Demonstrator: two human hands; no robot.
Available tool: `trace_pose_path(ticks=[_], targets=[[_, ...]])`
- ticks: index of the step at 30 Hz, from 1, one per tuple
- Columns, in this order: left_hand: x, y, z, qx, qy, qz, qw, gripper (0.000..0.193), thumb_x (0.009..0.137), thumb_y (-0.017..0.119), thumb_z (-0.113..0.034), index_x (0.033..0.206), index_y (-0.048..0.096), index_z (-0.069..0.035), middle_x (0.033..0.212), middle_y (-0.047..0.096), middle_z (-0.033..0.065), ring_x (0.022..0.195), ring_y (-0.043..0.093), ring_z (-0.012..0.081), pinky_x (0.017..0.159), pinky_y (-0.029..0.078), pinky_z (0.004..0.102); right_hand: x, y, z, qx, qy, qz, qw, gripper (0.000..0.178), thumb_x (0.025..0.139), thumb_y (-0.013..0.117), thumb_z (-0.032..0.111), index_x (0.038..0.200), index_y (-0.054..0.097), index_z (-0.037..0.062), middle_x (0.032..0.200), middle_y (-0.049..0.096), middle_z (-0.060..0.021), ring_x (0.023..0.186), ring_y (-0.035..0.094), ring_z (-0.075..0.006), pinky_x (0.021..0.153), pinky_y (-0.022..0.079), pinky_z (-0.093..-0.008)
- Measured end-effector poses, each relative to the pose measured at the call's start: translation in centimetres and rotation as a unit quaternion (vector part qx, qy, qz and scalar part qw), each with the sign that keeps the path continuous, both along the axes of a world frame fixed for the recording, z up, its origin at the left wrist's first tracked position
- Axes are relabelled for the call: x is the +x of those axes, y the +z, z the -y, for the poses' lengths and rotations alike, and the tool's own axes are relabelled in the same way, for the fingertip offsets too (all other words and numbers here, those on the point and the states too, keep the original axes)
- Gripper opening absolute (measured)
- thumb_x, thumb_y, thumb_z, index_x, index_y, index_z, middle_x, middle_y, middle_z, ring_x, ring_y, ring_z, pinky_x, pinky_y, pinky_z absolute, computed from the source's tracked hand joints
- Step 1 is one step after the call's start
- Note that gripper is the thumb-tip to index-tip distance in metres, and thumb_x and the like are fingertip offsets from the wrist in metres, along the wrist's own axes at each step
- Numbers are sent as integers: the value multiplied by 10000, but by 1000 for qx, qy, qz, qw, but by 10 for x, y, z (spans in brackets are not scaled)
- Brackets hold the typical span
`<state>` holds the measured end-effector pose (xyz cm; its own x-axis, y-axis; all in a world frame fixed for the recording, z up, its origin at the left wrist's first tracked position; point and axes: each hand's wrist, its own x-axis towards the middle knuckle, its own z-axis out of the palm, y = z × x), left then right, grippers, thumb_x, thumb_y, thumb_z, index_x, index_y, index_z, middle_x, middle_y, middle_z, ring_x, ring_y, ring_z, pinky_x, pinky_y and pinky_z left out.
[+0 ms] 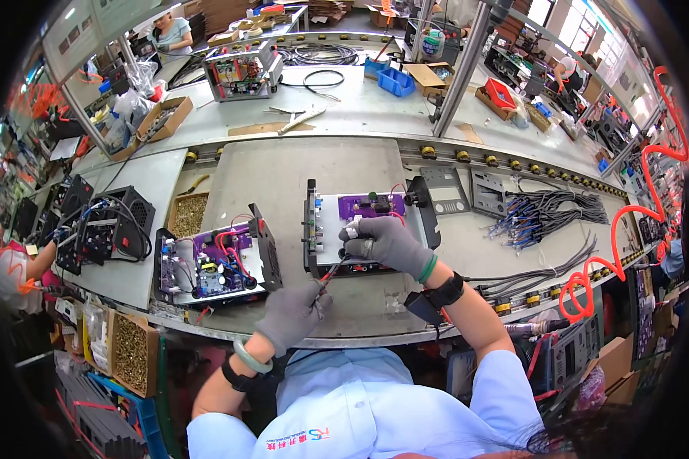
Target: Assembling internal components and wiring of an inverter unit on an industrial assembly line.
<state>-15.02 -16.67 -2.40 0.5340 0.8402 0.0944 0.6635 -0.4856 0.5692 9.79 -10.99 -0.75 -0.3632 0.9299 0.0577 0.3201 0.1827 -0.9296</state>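
In the middle of the bench sits an open device chassis (pixel 310 252) with a purple circuit board (pixel 360 205) and a dark front panel. My right hand (pixel 386 243), in a grey glove, is over this chassis with its fingers closed near small white parts (pixel 352 228); what they grip is hidden. My left hand (pixel 295 312), also gloved, is closed at the chassis's near side around a thin red and dark strand (pixel 331 272), whether wire or tool I cannot make out. To the left stands a second open chassis (pixel 214 264) with red wires on its board.
Grey panels (pixel 444 191) and bundled dark cables (pixel 551 218) lie at right. A box of small brass-coloured parts (pixel 187 214) is at left, beside black units (pixel 119 226). A coiled red hose (pixel 624 214) hangs at right. Pliers-like tools (pixel 298 118) lie across the bench; other people work beyond.
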Motion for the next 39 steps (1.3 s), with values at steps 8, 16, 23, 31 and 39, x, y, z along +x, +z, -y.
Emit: trace_pose_path(ticks=[8,16,23,31,39], targets=[[39,69,-98,129,-14,-121,984,268,851,624,-302,771,748,-79,1102,655,90,1074,583,298,965,427,416,-3,-5,7,22,-55,3,998,188,961,637,195,983,678,13,840,661,-87,761,619,-120,717,514,-303],[78,46,-166,87,-35,-245,965,305,848,636,-357,842,781,-90,1034,700,67,1172,544,257,1048,368,385,-43,-10,-3,324,-43,383,864,115,737,638,87,852,634,89,736,649,-115,659,678,-296,575,521,-424],[77,35,-164,77,-24,-172,982,348,843,628,-374,822,774,-59,982,712,86,1138,546,270,965,472,367,-36,-17,-5,312,-40,359,879,100,765,637,103,864,637,88,733,654,-108,685,688,-304,573,528,-423],[80,32,-161,75,8,-172,982,280,817,692,-334,807,768,-64,979,700,66,1135,548,268,965,467,363,-33,-7,-22,228,92,440,864,108,746,661,135,850,663,105,763,659,-86,720,687,-299,622,526,-425],[77,30,-164,72,12,-176,982,267,806,698,-329,787,760,-70,991,702,75,1138,552,284,960,476,356,-39,-10,-14,271,42,426,862,125,744,654,115,869,662,105,741,662,-84,700,694,-286,579,529,-422]])
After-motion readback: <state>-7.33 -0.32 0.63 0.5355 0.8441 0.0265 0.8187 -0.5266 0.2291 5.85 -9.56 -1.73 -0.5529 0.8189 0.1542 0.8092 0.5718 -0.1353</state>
